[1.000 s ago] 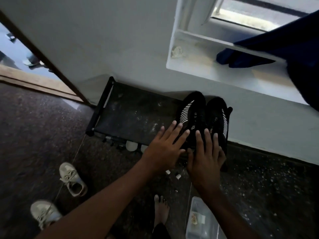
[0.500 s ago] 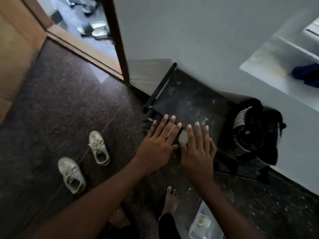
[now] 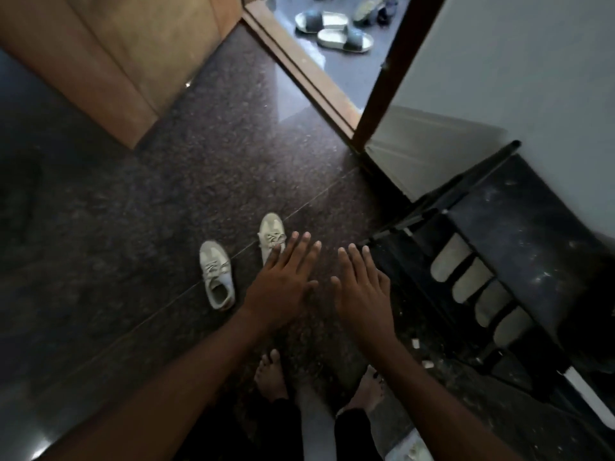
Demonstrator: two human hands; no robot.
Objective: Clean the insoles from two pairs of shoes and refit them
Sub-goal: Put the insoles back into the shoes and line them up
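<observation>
Two pale grey sneakers lie on the dark stone floor. The left sneaker (image 3: 216,275) is in full view; the right sneaker (image 3: 271,232) is partly covered by my left hand (image 3: 283,284). Both hands hover flat with straight, spread fingers and hold nothing. My right hand (image 3: 362,291) is beside the left, close to the black shoe rack (image 3: 519,227). Several pale insoles (image 3: 474,279) lie side by side on the rack's lower shelf. The black shoes are out of view.
My bare feet (image 3: 271,374) stand on the floor below the hands. A wooden door (image 3: 133,61) stands open at the upper left. Slippers (image 3: 342,38) lie beyond the threshold. A clear plastic box (image 3: 411,449) shows at the bottom edge.
The view has swung left, away from the black shoes on the rack. Both open hands have moved left off the rack to above the floor near the pale sneakers.
</observation>
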